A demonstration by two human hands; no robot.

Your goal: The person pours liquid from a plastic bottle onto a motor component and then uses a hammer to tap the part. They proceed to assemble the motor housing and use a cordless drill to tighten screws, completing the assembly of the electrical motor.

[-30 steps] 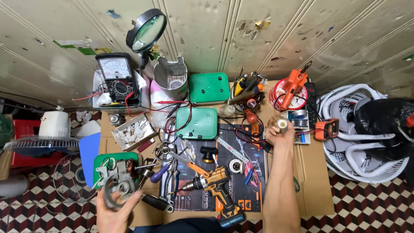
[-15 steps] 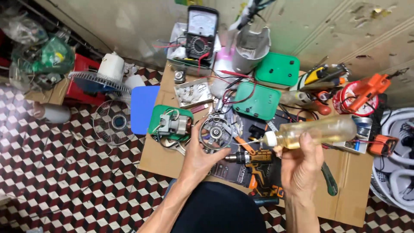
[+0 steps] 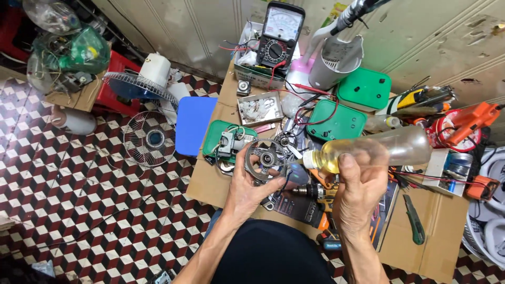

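1. Risk, as I judge it: the bottle lies almost level, its nozzle aimed at the round metal motor part. A hard squeeze could flood oil past the hub onto the cardboard-covered counter and the drill below.
2. Second risk: the motor part is pinched only at its rim; oily fingers could let it drop onto the clutter at the counter's front edge.
3. My left hand is half closed, thumb and fingers gripping the motor part, held above the front edge.
4. My right hand is wrapped around the bottle's lower side, closed on it, nozzle just beside the part.
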